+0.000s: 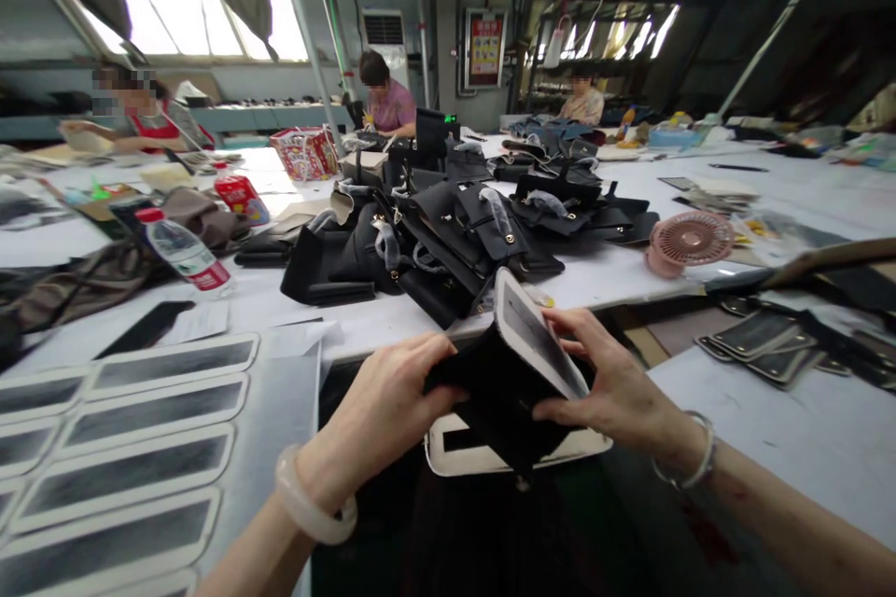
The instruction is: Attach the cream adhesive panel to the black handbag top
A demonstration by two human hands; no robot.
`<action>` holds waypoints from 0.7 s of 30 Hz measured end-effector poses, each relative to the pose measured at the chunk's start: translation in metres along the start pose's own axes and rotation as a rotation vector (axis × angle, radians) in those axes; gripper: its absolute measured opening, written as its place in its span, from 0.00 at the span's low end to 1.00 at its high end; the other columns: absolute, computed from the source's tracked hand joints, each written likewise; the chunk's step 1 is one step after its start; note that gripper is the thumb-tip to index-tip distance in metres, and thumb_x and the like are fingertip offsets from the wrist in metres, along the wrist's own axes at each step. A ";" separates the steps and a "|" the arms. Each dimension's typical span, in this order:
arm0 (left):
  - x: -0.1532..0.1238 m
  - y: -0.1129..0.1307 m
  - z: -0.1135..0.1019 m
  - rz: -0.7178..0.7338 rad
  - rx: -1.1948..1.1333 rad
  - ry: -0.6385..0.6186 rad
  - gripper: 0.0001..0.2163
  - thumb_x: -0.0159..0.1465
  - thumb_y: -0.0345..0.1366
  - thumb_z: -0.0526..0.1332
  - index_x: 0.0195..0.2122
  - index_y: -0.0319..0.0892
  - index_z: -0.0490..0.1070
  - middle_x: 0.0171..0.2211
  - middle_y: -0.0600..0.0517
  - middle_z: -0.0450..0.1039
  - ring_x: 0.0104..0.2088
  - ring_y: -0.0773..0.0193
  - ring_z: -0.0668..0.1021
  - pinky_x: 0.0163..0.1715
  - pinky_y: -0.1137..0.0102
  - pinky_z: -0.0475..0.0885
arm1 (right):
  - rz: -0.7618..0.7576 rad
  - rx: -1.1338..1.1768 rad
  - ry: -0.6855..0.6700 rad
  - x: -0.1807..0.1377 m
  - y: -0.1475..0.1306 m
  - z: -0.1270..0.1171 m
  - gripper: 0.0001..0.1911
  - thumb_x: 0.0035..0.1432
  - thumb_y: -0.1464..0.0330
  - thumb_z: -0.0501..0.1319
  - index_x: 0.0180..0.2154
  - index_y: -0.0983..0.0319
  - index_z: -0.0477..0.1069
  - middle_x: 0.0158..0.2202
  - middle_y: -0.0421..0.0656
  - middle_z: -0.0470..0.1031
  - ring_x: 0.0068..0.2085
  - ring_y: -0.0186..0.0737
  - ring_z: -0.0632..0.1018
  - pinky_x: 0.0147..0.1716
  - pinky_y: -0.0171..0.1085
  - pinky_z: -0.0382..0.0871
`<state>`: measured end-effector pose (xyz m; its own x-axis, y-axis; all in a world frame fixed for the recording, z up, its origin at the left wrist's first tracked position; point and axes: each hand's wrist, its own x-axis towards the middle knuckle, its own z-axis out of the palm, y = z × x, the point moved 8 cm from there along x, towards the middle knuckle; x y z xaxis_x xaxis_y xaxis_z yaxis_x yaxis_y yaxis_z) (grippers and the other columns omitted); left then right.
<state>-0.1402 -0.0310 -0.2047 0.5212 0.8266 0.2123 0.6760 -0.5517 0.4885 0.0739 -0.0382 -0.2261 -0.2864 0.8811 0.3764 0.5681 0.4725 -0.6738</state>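
My left hand (382,415) grips the left side of a black bag piece (500,392) held over my lap. My right hand (602,382) holds its right side, fingers on a cream-edged panel (542,336) that stands tilted up from the black material. A second cream-edged panel (462,452) lies flat beneath the piece. A pale bangle sits on my left wrist and a thin bracelet on my right wrist.
A heap of black bag parts (448,233) lies on the white table (805,196) ahead. Rows of cream-edged grey strips (140,448) lie at left, more panels (763,340) at right. A water bottle (186,252), a pink fan (686,242) and seated people are nearby.
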 end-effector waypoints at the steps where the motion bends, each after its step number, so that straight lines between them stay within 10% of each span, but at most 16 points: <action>1: -0.001 -0.005 0.004 -0.024 -0.022 0.019 0.05 0.62 0.30 0.65 0.34 0.43 0.68 0.33 0.55 0.73 0.33 0.62 0.75 0.32 0.69 0.63 | -0.009 -0.014 0.010 -0.001 0.003 0.002 0.46 0.44 0.61 0.76 0.62 0.52 0.58 0.57 0.46 0.64 0.57 0.54 0.69 0.56 0.53 0.71; 13: 0.005 0.005 -0.019 0.024 0.023 0.147 0.07 0.62 0.28 0.65 0.33 0.42 0.67 0.32 0.56 0.72 0.31 0.65 0.74 0.31 0.72 0.63 | -0.065 -0.032 0.077 0.010 -0.002 -0.008 0.49 0.44 0.58 0.76 0.63 0.52 0.56 0.57 0.47 0.62 0.56 0.54 0.69 0.54 0.52 0.72; 21: 0.002 -0.007 0.018 0.003 0.038 0.132 0.06 0.63 0.26 0.63 0.37 0.42 0.67 0.35 0.53 0.72 0.35 0.61 0.76 0.35 0.68 0.66 | -0.051 -0.139 0.092 -0.007 0.011 0.003 0.48 0.44 0.60 0.76 0.62 0.55 0.56 0.56 0.49 0.63 0.55 0.54 0.70 0.53 0.53 0.72</action>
<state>-0.1349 -0.0275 -0.2233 0.4516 0.8313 0.3240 0.6953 -0.5555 0.4560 0.0803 -0.0388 -0.2381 -0.2499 0.8474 0.4686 0.6578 0.5037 -0.5600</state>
